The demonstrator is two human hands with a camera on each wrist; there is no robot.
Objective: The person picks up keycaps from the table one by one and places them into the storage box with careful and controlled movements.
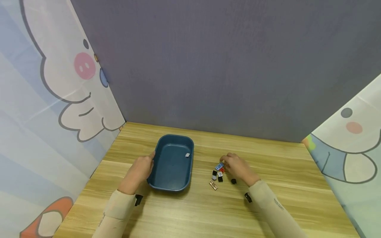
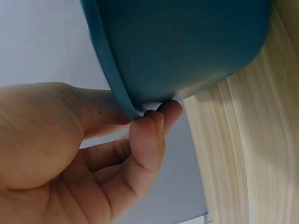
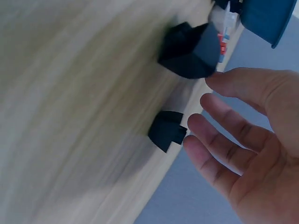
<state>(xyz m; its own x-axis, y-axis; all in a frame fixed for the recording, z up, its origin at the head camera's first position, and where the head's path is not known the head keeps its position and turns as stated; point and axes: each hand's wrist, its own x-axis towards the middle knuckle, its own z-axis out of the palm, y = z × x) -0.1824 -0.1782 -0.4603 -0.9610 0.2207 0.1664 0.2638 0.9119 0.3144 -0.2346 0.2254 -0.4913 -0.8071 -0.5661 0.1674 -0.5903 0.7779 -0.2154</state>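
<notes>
My left hand [image 1: 139, 172] grips the left rim of a dark blue plastic tray [image 1: 171, 190]. In the left wrist view its fingers [image 2: 147, 144] curl under the rim of the tray. A small white piece [image 1: 187, 154] lies inside, near the right wall. My right hand [image 1: 238, 168] hovers over the right side of a cluster of small building bricks, its fingers apart and lightly bent. Close to it are a blue piece [image 1: 219, 166], a red piece [image 1: 222, 170] and a black piece [image 1: 233, 181]. The right wrist view shows two black pieces near the fingertips, with no grip visible.
Beside the blue piece lie a white tile [image 1: 220, 174], a tan piece [image 1: 213, 184], a pale grey piece [image 1: 214, 177] and black tiles [image 1: 220, 179]. The wooden table [image 1: 190, 218] meets a grey panel [image 1: 208, 66] behind. Printed curtains [image 1: 35, 132] hang at both sides.
</notes>
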